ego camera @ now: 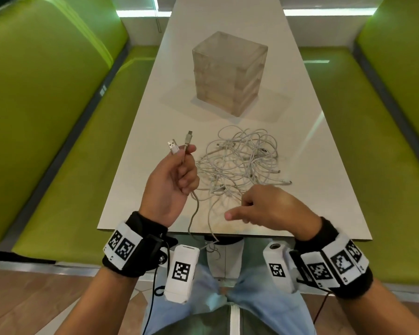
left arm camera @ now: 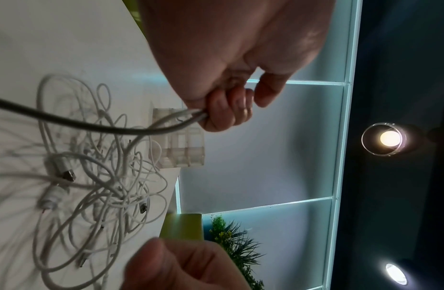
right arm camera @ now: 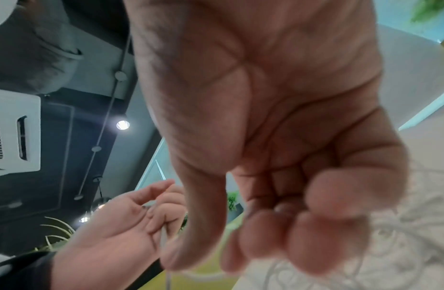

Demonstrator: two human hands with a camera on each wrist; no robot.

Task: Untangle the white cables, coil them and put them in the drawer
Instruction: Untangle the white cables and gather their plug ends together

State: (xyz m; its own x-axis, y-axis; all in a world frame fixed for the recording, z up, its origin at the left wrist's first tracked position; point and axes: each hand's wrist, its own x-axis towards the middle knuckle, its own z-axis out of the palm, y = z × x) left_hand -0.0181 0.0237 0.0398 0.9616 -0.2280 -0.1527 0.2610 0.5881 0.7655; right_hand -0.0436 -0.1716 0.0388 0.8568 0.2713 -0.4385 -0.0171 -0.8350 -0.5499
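Head view, left of centre: the left hand (ego camera: 172, 182) is raised palm-up over the near end of the white table (ego camera: 324, 189), fingers curled round one white cable (ego camera: 192, 213). Both of that cable's plugs stick up above the fist, a flat USB plug (ego camera: 172, 146) and a smaller plug (ego camera: 188, 137) just beside it, and the two strands drop out of the bottom of the hand, loop down past the table's near edge and hang in front of the person's lap. The left wrist view confirms the hold: the fingers (left arm camera: 221, 111) are wrapped tight on the two strands where they enter the fist.

Right of centre, lower in the frame, the right hand (ego camera: 269, 209) hovers back-up over the table's near edge, index finger pointing toward the left side of the picture, the other fingers folded under. In the right wrist view those fingers (right arm camera: 315, 225) are curled in against the palm, and a thin strand seems to pass by them (the picture is too blurred there, so I cannot tell whether that hand is actually holding anything).

The tangle of white cables (ego camera: 240, 160) lies in a loose heap on the table at centre frame, just above the right hand and to the right of the left one, several plugs poking out of it. Beyond it, in the upper middle, stands the translucent drawer unit (ego camera: 230, 71), all drawers closed, well apart from the heap. Green benches (ego camera: 46, 117) run down both sides of the picture.
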